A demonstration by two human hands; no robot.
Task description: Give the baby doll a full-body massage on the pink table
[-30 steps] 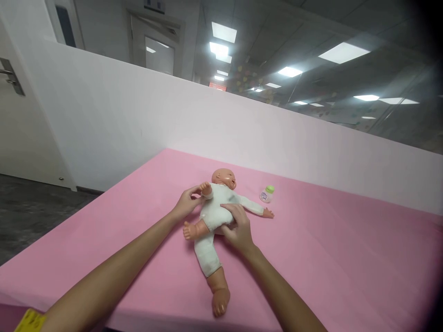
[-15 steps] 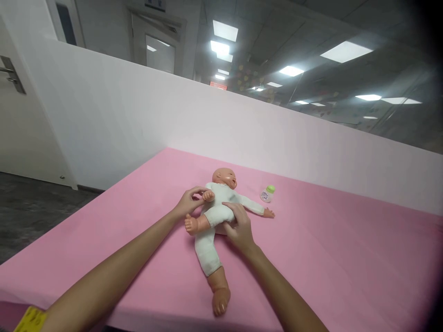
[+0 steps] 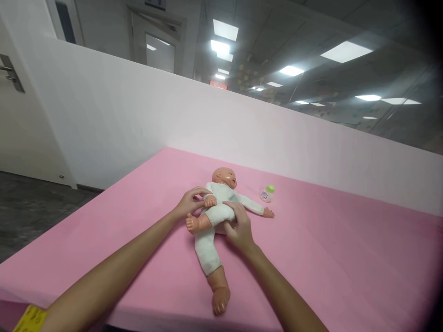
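My left hand [image 3: 188, 204] has the small plastic fist of the baby doll in the white cloth romper [image 3: 216, 212] pinched between thumb and fingertips, the fingers curled close around it. Over the last second I have drawn that little arm inward: it stood raised beside the doll's shoulder, and now it lies folded across the chest, the fist resting on the white fabric just below the chin. My hand has followed it in, so it sits tight against the doll's side instead of out on the mat.

My right hand [image 3: 238, 226] has hardly shifted. It is pressed on the doll's belly and hip, fingers half closed and bunching the soft cloth, thumb tucked underneath where I cannot see it.

The doll lies on its back near the middle of the pink foam mat [image 3: 328, 244], head towards the white partition wall [image 3: 138, 120], face tilted to my right. One bare leg is bent up at the knee near my left wrist; this too has swung a little closer to the body. The other leg stretches straight towards me, its foot close to the mat's near edge. The far arm lies flung out flat, its hand pointing to the small clear baby bottle with a green cap [image 3: 267, 193], which stands apart from it and has not moved.

I judge the limbs on my left side are being gathered in while the torso is kept pinned and steady.
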